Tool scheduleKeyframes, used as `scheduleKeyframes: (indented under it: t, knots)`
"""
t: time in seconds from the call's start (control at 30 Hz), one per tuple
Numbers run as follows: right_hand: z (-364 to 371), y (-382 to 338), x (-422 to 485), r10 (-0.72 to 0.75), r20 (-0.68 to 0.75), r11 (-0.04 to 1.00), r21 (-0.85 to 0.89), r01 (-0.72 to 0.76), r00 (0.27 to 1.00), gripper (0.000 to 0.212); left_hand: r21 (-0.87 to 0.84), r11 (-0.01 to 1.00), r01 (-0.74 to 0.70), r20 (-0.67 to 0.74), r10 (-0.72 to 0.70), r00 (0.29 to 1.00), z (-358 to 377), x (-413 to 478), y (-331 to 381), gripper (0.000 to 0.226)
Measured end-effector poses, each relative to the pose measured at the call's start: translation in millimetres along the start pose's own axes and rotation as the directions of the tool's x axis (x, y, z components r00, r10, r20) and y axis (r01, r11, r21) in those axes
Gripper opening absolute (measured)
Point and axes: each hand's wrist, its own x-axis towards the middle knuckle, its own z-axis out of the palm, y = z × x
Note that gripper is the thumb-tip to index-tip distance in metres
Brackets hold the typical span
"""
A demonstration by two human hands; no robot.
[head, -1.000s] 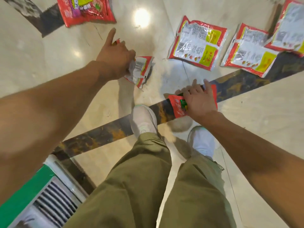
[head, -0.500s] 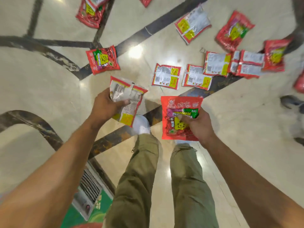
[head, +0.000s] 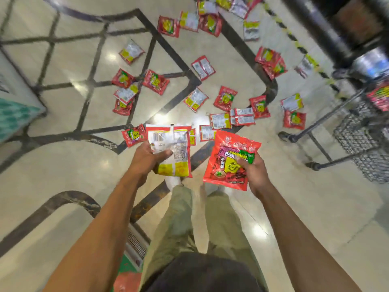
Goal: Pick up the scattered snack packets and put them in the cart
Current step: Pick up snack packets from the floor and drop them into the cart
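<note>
1. L hand (head: 145, 159) grips white-backed packet (head: 181, 148), fingers curled round its edge. R hand (head: 255, 172) pinches red packet (head: 225, 165), thumb on top.
2. Cart (head: 357, 131) at 3 o'clock: person should turn w/ both pkts and release low over the basket, not toss.
3. Loose packets (head: 225, 98) on floor (head: 63, 165) at 12 o'clock, so watch footing.

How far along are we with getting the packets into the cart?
Early. A few loaded packets seem to sit in the cart. The left hand holds a white-backed packet, the right hand a red packet. Well over a dozen floor packets lie uncollected.
</note>
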Motion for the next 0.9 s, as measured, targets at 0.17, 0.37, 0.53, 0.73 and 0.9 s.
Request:
scheduleKeyframes:
  t: [0.17,0.37,0.53,0.73,0.9]
  knots:
    - [-77.2,-36.0,-55.5,-0.111,-0.086,0.987,0.11,0.12,0.99,0.035,-0.008,0.996,-0.093,0.116,0.093,0.989,59.1,-41.4,64.4,0.045]
    - [-189.4,-50.4,-102.9,-0.164,-0.242,0.945,0.24,0.223,0.956,0.034,0.031,0.986,-0.165,0.226,0.154,0.962,167.2,-80.3,110.0,0.045]
    - [-277.7,-49.0,-126.5,-0.175,-0.34,0.906,0.311,0.286,0.924,0.034,0.08,0.97,-0.229,0.3,0.195,0.934,263.3,-103.2,133.9,0.046]
    - [-369.2,-41.0,-143.3,-0.169,-0.421,0.891,0.322,0.32,0.891,0.034,0.099,0.954,-0.282,0.376,0.226,0.899,364.3,-120.0,152.7,0.043]
    - [-431.1,-39.0,-146.5,-0.173,-0.451,0.884,0.321,0.34,0.876,0.032,0.14,0.943,-0.303,0.437,0.215,0.873,431.0,-123.0,163.3,0.038]
